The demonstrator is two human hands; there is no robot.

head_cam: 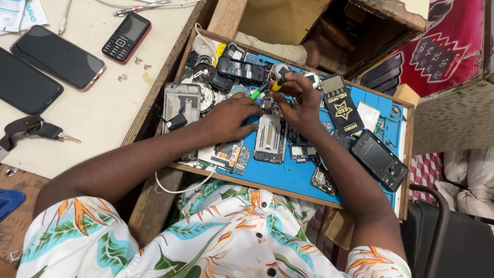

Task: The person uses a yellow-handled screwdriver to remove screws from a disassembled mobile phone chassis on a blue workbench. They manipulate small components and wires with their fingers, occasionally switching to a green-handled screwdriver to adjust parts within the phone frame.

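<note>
Floral shirt (221, 242) nearest. Left hand (232, 116) flat, pinning opened phone frame (271, 138) mid blue mat (288, 175). Right hand (303, 100) clamped on yellow-green screwdriver (267, 88). Teardown midway: boards and covers out, frame not yet stripped.

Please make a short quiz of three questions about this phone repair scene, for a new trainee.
1. True or false: the right hand holds a screwdriver with a yellow and green handle.
2. What colour is the work mat?
3. Where does the red keypad phone lie? A) on the mat B) on the pale table C) on the chair

Key: 1 true; 2 blue; 3 B. The left hand rests by an opened phone frame.
</note>
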